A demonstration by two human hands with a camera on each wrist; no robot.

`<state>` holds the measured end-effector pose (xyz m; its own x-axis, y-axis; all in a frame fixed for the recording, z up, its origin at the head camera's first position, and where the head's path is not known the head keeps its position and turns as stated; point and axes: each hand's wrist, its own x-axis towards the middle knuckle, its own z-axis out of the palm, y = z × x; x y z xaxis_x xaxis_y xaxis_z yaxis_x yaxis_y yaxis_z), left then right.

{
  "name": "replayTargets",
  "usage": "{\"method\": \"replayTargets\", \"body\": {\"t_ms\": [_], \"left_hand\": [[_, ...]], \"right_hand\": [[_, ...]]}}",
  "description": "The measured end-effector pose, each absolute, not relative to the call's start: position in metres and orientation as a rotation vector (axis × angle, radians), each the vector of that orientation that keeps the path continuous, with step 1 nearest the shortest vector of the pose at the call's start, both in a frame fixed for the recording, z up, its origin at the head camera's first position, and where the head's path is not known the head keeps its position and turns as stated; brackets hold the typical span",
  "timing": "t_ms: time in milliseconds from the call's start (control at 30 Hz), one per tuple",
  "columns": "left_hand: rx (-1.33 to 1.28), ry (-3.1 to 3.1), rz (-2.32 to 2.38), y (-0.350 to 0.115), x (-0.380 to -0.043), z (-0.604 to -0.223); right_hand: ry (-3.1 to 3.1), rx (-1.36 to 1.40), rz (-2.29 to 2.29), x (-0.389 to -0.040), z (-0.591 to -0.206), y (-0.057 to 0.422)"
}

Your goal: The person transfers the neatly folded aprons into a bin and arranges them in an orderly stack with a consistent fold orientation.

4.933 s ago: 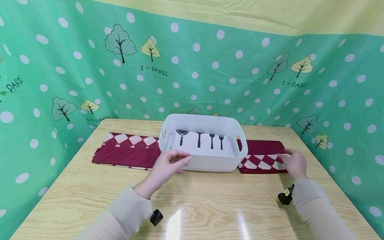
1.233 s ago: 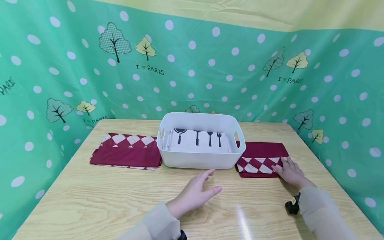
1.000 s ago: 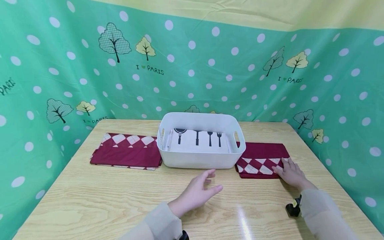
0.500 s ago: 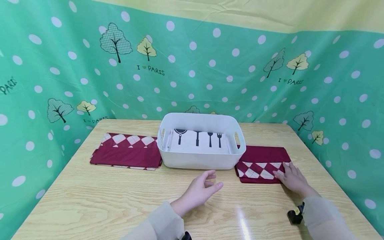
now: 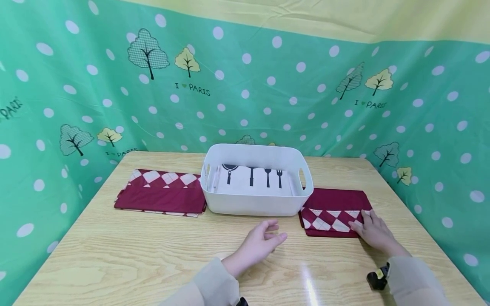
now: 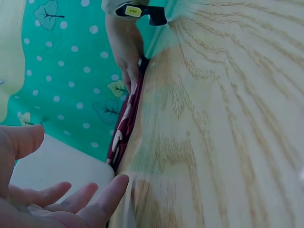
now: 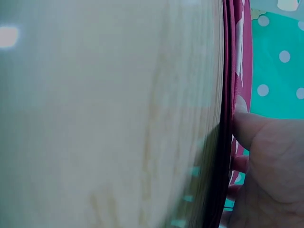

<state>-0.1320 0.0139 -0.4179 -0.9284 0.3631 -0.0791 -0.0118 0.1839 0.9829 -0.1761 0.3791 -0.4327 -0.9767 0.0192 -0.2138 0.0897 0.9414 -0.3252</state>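
Observation:
On the right of the wooden table lies a folded dark-red cloth (image 5: 334, 198) with a band of white diamonds. My right hand (image 5: 376, 234) rests on its near right corner, fingers spread and pressing down; in the right wrist view the thumb (image 7: 249, 127) and fingertips touch the fabric's layers. Held low in front of the white basket (image 5: 250, 205), my left hand (image 5: 255, 245) has loosely bent fingers with nothing between them. Inside the basket is a folded white cloth (image 5: 260, 182) printed with black kitchen utensils.
A second folded dark-red cloth (image 5: 164, 197) with white diamonds lies left of the basket. Behind the table (image 5: 126, 255) hangs a green dotted curtain (image 5: 268, 110), which also runs along both sides.
Under my right hand, the right-hand red cloth has slid toward me. My left hand has moved right and nearer from the basket's front left since the earliest frame; lately it has barely shifted.

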Motion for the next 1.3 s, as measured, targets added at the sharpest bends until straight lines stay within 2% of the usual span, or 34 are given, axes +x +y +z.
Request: {"method": "replayTargets", "body": {"t_ms": [1300], "left_hand": [[0.326,2.187,1.757,0.045,-0.132,-0.420]], "right_hand": [[2.924,0.080,-0.429,-0.142,-0.431,0.377]]}}
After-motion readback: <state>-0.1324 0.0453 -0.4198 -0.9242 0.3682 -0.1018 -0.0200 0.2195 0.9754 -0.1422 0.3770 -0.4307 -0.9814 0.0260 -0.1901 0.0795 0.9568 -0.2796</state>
